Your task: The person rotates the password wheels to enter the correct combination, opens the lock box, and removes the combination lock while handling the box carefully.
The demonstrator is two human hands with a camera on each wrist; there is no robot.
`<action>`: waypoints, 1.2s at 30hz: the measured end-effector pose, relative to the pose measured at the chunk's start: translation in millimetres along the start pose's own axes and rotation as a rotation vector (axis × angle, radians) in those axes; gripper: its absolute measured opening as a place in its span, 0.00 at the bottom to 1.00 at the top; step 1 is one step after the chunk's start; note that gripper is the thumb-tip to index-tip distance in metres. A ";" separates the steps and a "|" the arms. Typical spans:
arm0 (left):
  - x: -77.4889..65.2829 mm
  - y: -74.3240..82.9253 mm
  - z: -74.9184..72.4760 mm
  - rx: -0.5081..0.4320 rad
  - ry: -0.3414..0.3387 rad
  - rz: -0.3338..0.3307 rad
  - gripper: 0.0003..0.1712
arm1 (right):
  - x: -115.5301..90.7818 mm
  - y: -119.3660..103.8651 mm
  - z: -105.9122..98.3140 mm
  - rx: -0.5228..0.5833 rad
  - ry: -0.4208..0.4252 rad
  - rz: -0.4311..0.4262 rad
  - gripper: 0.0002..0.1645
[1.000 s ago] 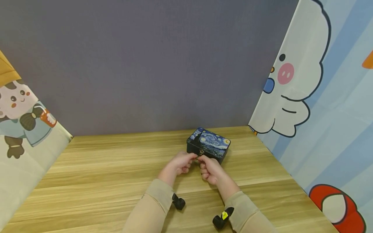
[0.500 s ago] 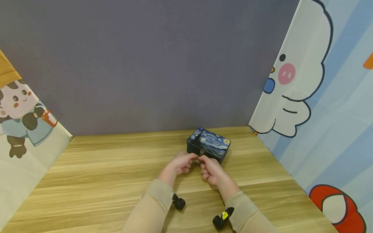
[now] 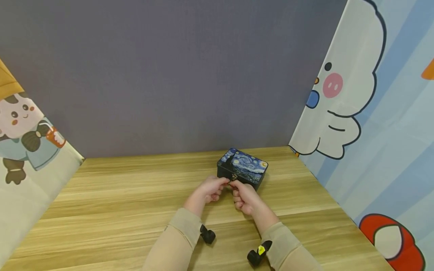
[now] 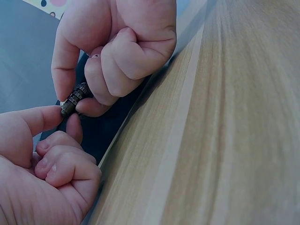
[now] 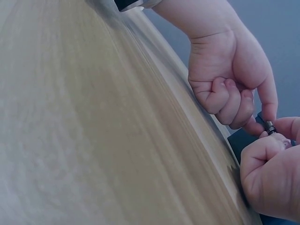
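Observation:
A dark tin box [image 3: 245, 165] with a blue starry-night painting on its lid sits closed near the back of the table. At its front, below a brass-coloured clasp [image 3: 234, 177], is a small cylindrical combination padlock [image 4: 75, 98] with numbered dials. My left hand [image 3: 211, 189] pinches one end of the padlock between thumb and index finger, the other fingers curled into the palm. From the opposite side my right hand [image 3: 246, 198] pinches the dial part, its other fingers folded too. Fingers mostly hide the padlock in the head view; its end [image 5: 270, 126] shows in the right wrist view.
The wood-grain table [image 3: 135, 199] extends around the box. A grey panel [image 3: 169, 75] stands along its back edge, with cartoon-printed cloths [image 3: 390, 150] on both sides. Black wrist cameras [image 3: 208, 235] are on both sleeves.

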State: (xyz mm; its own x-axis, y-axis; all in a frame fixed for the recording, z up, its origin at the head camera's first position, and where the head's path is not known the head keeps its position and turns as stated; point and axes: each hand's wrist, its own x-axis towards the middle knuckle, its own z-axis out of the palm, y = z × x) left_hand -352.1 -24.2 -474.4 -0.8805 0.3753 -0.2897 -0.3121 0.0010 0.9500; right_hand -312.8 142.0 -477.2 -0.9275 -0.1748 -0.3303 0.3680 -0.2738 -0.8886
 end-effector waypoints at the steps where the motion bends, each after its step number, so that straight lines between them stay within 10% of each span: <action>1: 0.1 0.2 -0.1 0.001 0.000 -0.001 0.13 | -0.2 0.0 0.0 -0.002 0.001 -0.002 0.12; 36: -0.2 0.2 2.5 0.008 0.023 0.013 0.16 | -5.1 -4.6 0.4 0.023 -0.010 0.003 0.12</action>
State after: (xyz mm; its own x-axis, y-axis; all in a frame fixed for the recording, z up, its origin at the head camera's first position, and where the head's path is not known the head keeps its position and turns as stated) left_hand -351.1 -21.9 -473.8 -0.8926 0.3536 -0.2796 -0.2975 0.0037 0.9547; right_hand -309.7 143.7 -471.2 -0.9259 -0.1848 -0.3296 0.3722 -0.2949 -0.8801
